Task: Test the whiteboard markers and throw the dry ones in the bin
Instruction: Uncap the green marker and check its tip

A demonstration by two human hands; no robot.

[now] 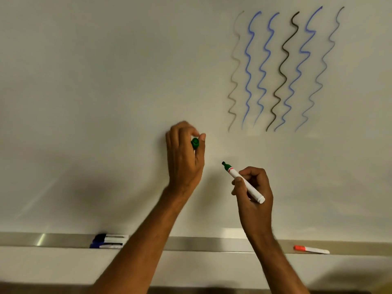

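My right hand (255, 194) grips an uncapped green marker (244, 182) with a white barrel, its tip pointing up and left just off the whiteboard (106, 92). My left hand (185, 158) holds the green cap (195, 143) between thumb and fingers, close to the board. Several wavy test lines (284, 68) in blue, black and faint grey fill the board's upper right. On the metal tray (201, 244) lie two dark-capped markers (109, 241) at the left and a red-capped marker (310, 249) at the right.
The tray runs along the board's bottom edge across the whole view. A wide blank area of the board spreads left of the test lines. No bin shows in the view.
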